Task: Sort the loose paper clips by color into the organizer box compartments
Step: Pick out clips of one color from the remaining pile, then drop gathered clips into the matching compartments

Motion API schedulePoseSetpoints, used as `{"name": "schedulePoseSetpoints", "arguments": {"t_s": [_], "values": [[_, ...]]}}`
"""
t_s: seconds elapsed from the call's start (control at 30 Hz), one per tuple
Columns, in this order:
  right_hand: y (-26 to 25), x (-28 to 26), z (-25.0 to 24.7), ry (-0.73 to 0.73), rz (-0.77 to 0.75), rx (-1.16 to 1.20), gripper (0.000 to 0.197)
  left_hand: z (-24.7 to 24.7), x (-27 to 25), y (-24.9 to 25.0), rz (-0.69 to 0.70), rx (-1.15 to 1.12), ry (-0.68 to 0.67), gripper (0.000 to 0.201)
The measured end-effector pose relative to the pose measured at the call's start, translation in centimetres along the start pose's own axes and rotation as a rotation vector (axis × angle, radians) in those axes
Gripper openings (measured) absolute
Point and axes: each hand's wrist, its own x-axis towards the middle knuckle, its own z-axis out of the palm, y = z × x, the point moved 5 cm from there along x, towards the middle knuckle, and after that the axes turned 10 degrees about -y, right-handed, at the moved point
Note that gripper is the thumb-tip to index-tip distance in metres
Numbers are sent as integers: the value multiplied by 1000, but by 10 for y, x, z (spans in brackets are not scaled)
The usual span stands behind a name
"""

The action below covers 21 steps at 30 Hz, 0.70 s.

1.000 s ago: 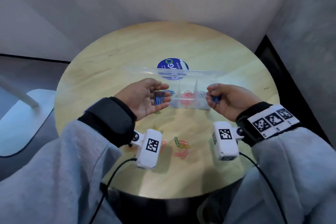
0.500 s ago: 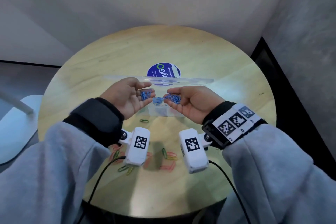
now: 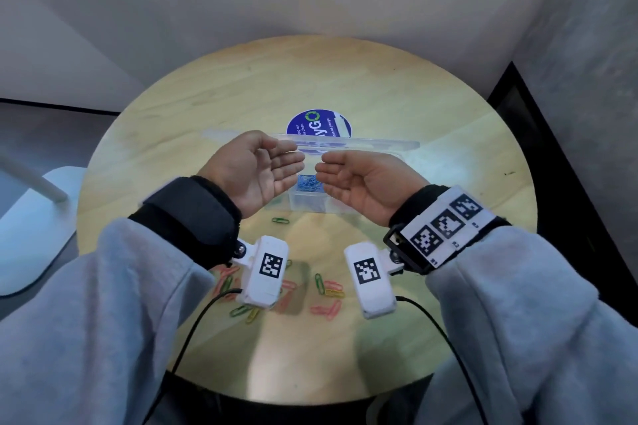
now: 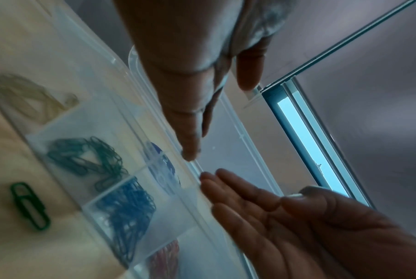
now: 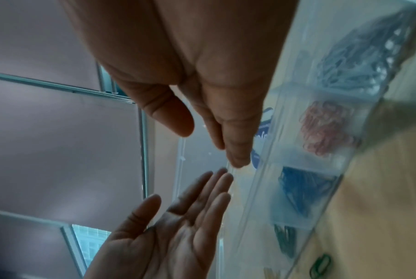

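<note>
- Blue clips (image 3: 309,183) have dropped from both palms into the organizer box (image 3: 407,162) at mid-tabletop.
- Left hand (image 3: 257,171) and right hand (image 3: 362,183) hover empty, fingers straight.
- Next — gather one color from the loose clips (image 3: 328,297) near the tabletop's front edge.

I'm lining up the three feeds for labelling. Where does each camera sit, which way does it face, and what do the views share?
Head: worn on the head, looking forward and down at the round table; shows both grey sleeves, wrist cameras, left hand and right hand.
Left wrist: looks along the left hand at the organizer box; right hand opposite.
Right wrist: looks along the right hand; left hand below.
Shared: all show both open palms and the blue paper clips in their compartment.
</note>
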Motion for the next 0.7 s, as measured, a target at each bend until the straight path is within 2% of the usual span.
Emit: {"name": "schedulePoseSetpoints", "arguments": {"t_s": [0.07, 0.17, 0.27, 0.33, 0.4, 0.43, 0.57, 0.7], "values": [[-7, -9, -5, -1, -3, -165, 26, -5, -7, -2, -22, 97, 21, 33], [-13, -22, -13, -13, 12, -424, 23, -13, -17, -7, -82, 377, 68, 29], [-1, -29, -17, -68, 132, -822, 20, -19, -23, -17, -179, 804, 95, 20], [14, -32, -14, -127, 245, -1144, 11, -18, -25, -24, -278, 1174, 67, 16], [30, -35, -6, -185, 313, -1417, 6, -15, -27, -29, -342, 1506, 84, 30], [36, -36, 0, -206, 321, -1529, 6, -12, -28, -31, -352, 1599, 103, 38], [58, -30, 15, -258, 364, -1706, 7, -7, -21, -41, -348, 1801, 87, 55], [69, -20, 17, -226, 380, -1796, 20, -14, -7, -51, -373, 1959, 2, 55]]}}
